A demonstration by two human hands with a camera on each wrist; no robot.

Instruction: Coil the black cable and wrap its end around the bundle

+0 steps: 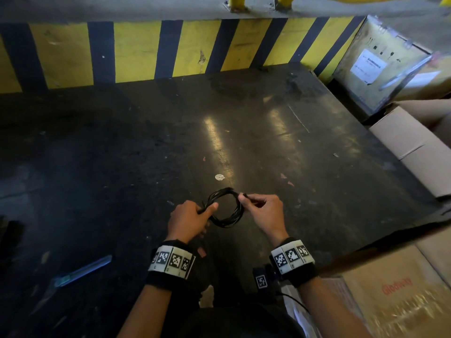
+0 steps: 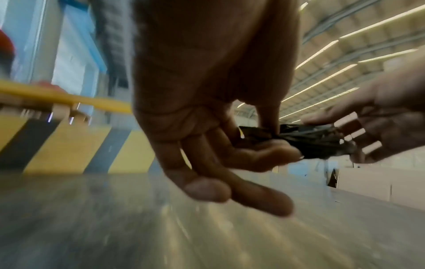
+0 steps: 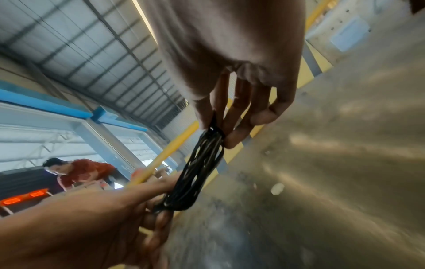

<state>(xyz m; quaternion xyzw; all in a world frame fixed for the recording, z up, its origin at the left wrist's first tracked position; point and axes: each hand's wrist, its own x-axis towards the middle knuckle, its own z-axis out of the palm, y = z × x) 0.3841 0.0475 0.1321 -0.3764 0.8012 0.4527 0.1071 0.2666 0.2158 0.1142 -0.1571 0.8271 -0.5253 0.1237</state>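
Observation:
The black cable (image 1: 225,219) is wound into a small round coil of several loops, held just above the dark floor in the head view. My left hand (image 1: 192,215) grips the coil's left side, thumb pressed over the strands. My right hand (image 1: 258,206) pinches the coil's upper right side between thumb and fingers. In the left wrist view the cable (image 2: 308,143) runs from my left fingers (image 2: 264,156) to the right hand (image 2: 377,131). In the right wrist view the cable (image 3: 197,169) hangs as a flattened bundle between my right fingers (image 3: 236,127) and the left hand (image 3: 128,209).
A dark, scuffed floor (image 1: 122,154) spreads ahead, ending at a yellow-and-black striped wall (image 1: 136,52). Cardboard boxes (image 1: 412,147) line the right side, another box (image 1: 395,301) sits near my right arm. A blue pen-like object (image 1: 83,270) lies at lower left. A person in red (image 3: 80,172) stands beyond.

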